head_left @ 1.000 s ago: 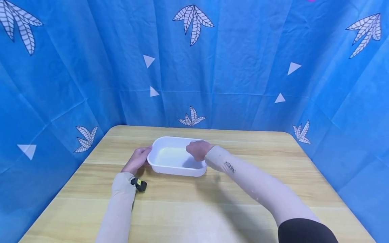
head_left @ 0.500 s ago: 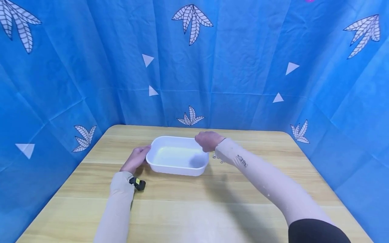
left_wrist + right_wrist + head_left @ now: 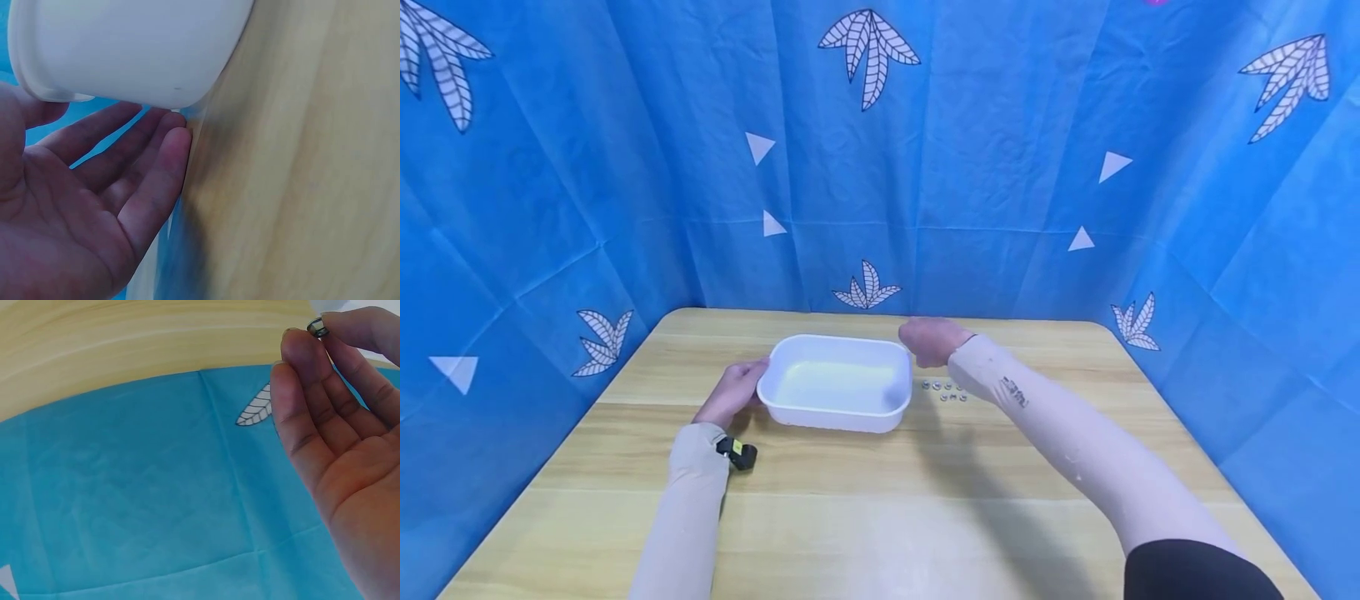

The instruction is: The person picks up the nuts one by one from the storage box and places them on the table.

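Observation:
A white plastic basin (image 3: 827, 419) stands on the wooden table, left of the middle. My left hand (image 3: 730, 396) holds its left end; in the left wrist view the thumb meets the rim and the fingers (image 3: 165, 156) reach along the outside near the bottom edge. Just off the basin's right end is my right hand (image 3: 931, 340), raised over the table. Between thumb and fingertips it pinches a small metal nut (image 3: 317, 327), seen in the right wrist view and hidden in the head view. Several more small nuts (image 3: 936, 386) lie in rows beneath that forearm.
The light wooden table (image 3: 820, 517) has rounded far corners. Blue curtains (image 3: 1000, 167) with white leaf and triangle prints hang around its back and sides. A black wrist camera (image 3: 741, 454) sits on the left sleeve.
My right hand has moved right from over the basin to beyond its right end, uncovering the small nuts on the table. The left hand keeps its place on the basin.

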`<state>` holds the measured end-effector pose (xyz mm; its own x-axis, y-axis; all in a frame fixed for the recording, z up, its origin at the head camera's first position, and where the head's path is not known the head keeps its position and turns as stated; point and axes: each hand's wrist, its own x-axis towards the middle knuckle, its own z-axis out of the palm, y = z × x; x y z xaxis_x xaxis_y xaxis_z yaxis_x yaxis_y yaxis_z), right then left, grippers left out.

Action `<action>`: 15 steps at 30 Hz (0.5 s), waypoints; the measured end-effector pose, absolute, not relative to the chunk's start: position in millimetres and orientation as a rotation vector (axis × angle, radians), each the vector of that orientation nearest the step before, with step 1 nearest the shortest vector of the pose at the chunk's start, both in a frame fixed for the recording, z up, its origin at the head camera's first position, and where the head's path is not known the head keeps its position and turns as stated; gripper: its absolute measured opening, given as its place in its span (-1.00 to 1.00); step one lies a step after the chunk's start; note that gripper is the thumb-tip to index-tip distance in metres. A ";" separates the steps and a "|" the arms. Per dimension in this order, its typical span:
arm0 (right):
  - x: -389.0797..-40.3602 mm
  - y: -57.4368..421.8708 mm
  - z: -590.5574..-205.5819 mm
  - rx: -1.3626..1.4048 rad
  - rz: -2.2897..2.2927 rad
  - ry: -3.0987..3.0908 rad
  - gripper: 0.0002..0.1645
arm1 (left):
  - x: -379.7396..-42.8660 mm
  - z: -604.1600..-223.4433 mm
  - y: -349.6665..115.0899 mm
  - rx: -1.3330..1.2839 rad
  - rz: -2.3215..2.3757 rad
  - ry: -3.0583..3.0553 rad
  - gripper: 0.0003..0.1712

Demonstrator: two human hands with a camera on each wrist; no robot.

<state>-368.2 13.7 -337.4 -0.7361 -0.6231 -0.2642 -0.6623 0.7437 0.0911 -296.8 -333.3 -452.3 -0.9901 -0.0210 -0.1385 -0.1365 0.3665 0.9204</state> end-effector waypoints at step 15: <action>-369.4 33.4 -372.9 -0.931 0.173 2.718 -0.83 | -296.9 -452.2 -334.6 -0.165 1.698 2.511 -0.27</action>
<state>-369.4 33.4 -372.9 -0.7601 -0.5846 -0.2838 -0.6159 0.7873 0.0278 -296.9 -334.6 -452.2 -0.9886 -0.0304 -0.1477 -0.1484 0.3702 0.9170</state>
